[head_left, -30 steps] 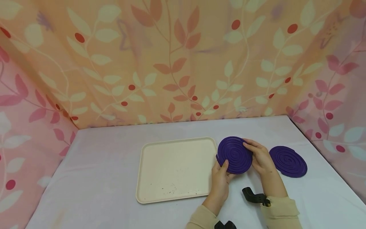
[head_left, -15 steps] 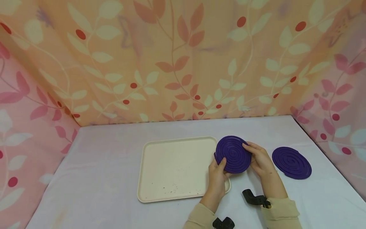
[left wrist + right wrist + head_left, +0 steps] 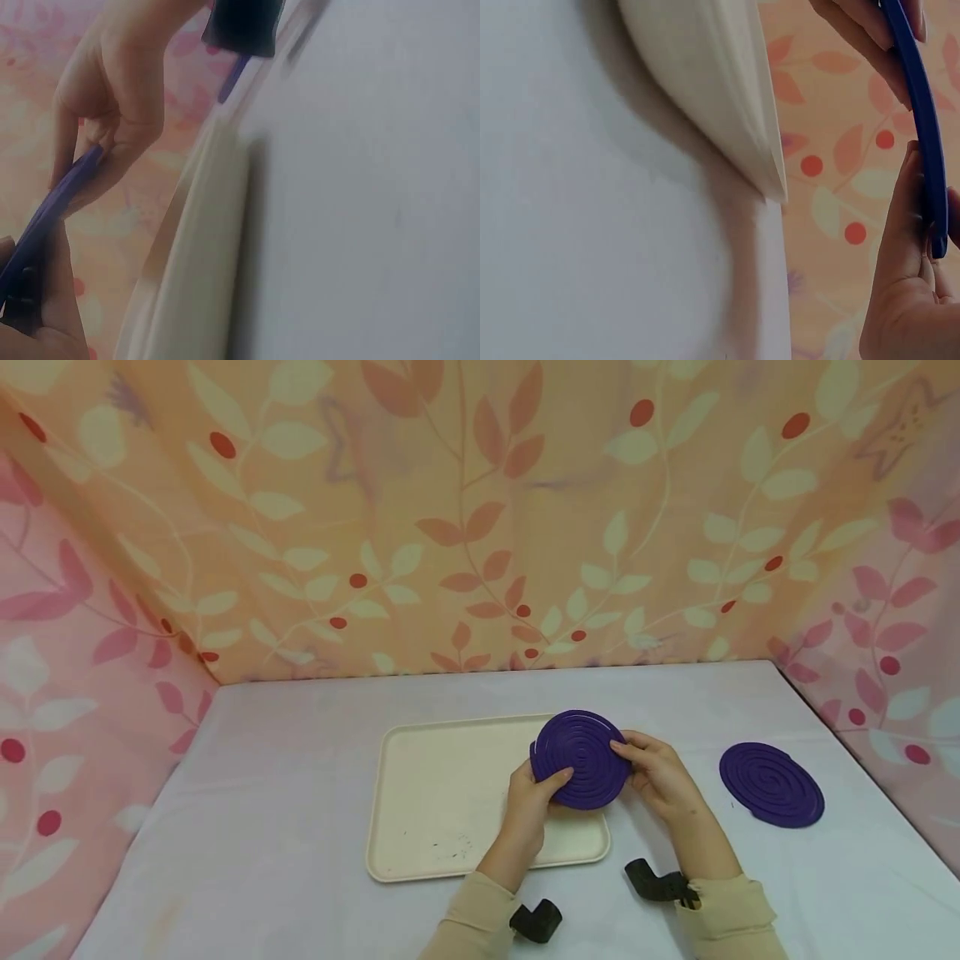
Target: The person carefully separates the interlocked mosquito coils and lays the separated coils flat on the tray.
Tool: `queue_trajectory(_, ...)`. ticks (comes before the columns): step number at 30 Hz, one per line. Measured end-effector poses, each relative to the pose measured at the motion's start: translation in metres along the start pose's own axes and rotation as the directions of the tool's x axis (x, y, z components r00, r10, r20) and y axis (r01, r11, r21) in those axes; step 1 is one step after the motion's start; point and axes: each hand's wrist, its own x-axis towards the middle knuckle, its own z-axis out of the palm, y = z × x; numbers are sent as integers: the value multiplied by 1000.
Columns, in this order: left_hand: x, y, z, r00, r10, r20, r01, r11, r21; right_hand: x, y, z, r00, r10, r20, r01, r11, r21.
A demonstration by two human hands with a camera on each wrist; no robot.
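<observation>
Both hands hold a purple spiral coaster-like disc (image 3: 581, 760), tilted with its ridged face up, above the right part of a cream tray (image 3: 427, 802). My left hand (image 3: 525, 818) grips its lower left edge, thumb on top and fingers beneath. On the right edge, my right hand (image 3: 663, 777) pinches it between thumb and fingers. In the left wrist view the disc (image 3: 52, 202) appears edge-on, thin and slightly bent, between the two hands. The right wrist view also shows the disc (image 3: 922, 120) from its edge, raised off the tray.
A second purple spiral disc (image 3: 772, 785) lies flat on the white-covered table (image 3: 262, 827), to the right. Small dark specks dot the tray's near part. Floral curtains (image 3: 480, 527) surround the table at the back and sides. Black camera mounts (image 3: 536, 920) project from both wrists.
Both hands have carried the held disc leftward, from beside the tray's right edge to over its right part. The other disc stays on the table; the head view has shifted slightly.
</observation>
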Motion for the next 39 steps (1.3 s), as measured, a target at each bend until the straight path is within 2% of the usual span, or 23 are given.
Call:
queue_trajectory(4, 0, 11, -17, 1000, 2, 28, -4, 998, 56, 2, 4, 14, 998, 43, 44, -41, 998, -40)
queue_trajectory(9, -1, 25, -45, 999, 11, 51, -15, 996, 83, 10, 13, 39, 990, 90, 109, -81, 993, -87)
queue_trajectory(14, -2, 36, -71, 998, 20, 54, -25, 996, 90, 21, 22, 63, 984, 100, 150, -82, 989, -127)
queue_trajectory(18, -1, 42, -85, 998, 25, 61, -28, 998, 61, 26, 26, 79, 984, 103, 142, -87, 990, -114)
queue_trajectory(24, -1, 42, -96, 996, 21, 91, -20, 1000, -12, 27, 32, 94, 990, 96, 106, -87, 992, -88)
queue_trajectory(28, -1, 35, -99, 995, -6, 103, 12, 998, -64, 25, 36, 94, 988, 115, 98, -107, 990, -87)
queue_trajectory(35, 2, 32, -101, 996, 7, 91, 2, 994, -105, 28, 45, 89, 978, 133, 160, -116, 987, -111)
queue_trajectory(39, 2, 31, -102, 996, 6, 86, 4, 993, -117, 29, 53, 91, 972, 162, 169, -152, 986, -74)
